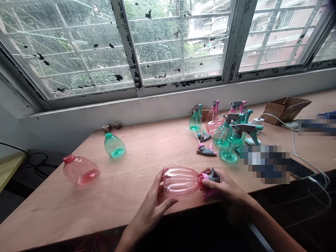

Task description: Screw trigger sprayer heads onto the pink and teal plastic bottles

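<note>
A clear pink spray bottle [181,181] lies sideways between my hands above the table's front edge, its neck to the right. Its base rests in my left hand [154,204], whose fingers curve round the end while the thumb stays below. My right hand [219,185] is closed round the grey and pink spray head [207,177] at the neck; part of the head is hidden by the fingers. Just behind lie two loose spray heads, a pink and grey one [206,150] and a green and grey one [204,135].
At left stand an uncapped pink bottle [81,170] and an uncapped green bottle [114,145]. Several bottles with spray heads, including a green one [231,148], cluster at right. Beyond are a cardboard box [282,108], a phone [301,168] and a white cable [294,136]. Windows line the back wall.
</note>
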